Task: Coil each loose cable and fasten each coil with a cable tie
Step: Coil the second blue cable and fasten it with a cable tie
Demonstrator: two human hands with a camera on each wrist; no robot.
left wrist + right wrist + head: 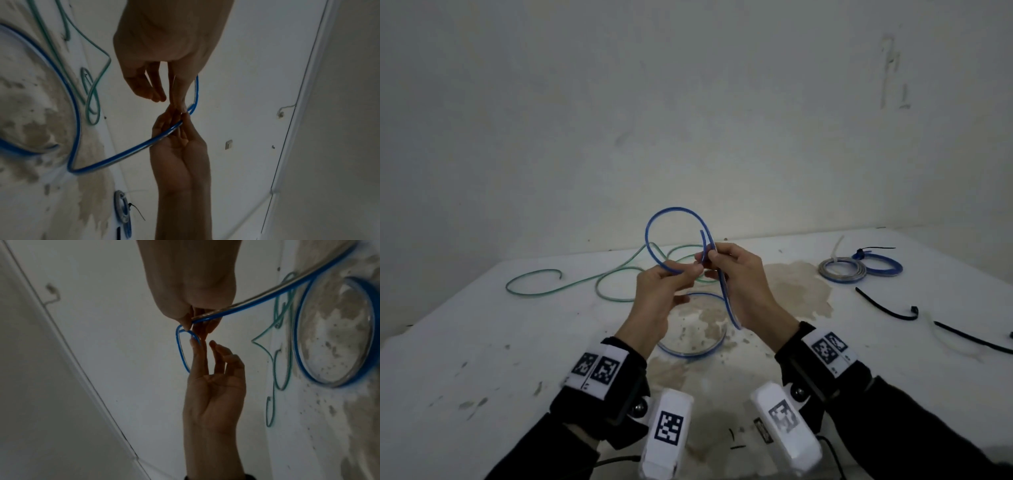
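Observation:
A blue cable (674,208) stands in one raised loop above the white table (482,342), and its slack lies in a ring below my wrists. My left hand (688,274) pinches the loop's lower strand. My right hand (710,257) pinches the crossing by the cable's free end, and the rest of the cable runs down past its palm. In the right wrist view my right hand (190,321) grips the cable (257,300) while my left hand's fingers (195,347) meet the small loop. A loose green cable (530,294) sprawls at the back left.
Two tied coils, one grey (842,269) and one blue (883,267), lie at the back right. Loose black cable ties (887,308) and a pale one lie near the right edge. The tabletop is stained in the middle. A wall stands close behind.

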